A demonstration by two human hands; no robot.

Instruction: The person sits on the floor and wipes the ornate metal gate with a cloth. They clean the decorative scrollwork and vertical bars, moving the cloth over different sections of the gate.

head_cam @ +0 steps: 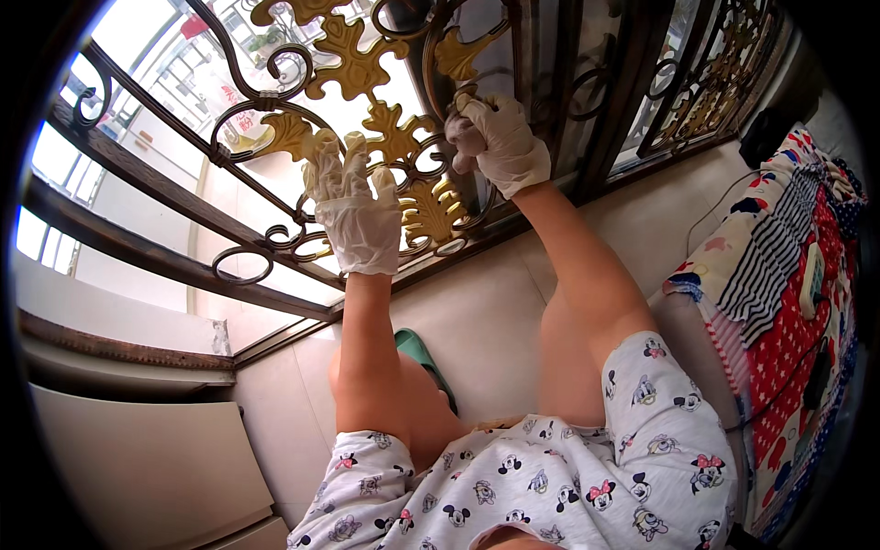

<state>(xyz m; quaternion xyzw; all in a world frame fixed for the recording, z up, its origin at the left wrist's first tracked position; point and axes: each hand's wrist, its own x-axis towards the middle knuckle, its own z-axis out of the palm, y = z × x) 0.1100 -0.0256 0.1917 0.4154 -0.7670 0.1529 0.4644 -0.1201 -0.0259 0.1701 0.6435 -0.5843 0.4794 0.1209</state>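
Both my hands wear pale, thin gloves and are raised to a dark metal scrollwork grille [275, 100] with gold leaf ornaments [392, 130]. My left hand [354, 206] has its fingers apart and lies against the grille beside a gold leaf; nothing is seen held in it. My right hand [505, 141] is closed on a bunched greyish cloth [465, 135], next to the upper gold leaf [467, 55] and the dark door frame. The grille hides part of what lies behind it.
A green slipper [426, 364] is on the tiled floor [474, 330] below me. At right, patterned fabrics [770, 247] cover a piece of furniture, with a white power strip [812, 280] and cables on top. A pale cabinet [151, 460] stands at lower left.
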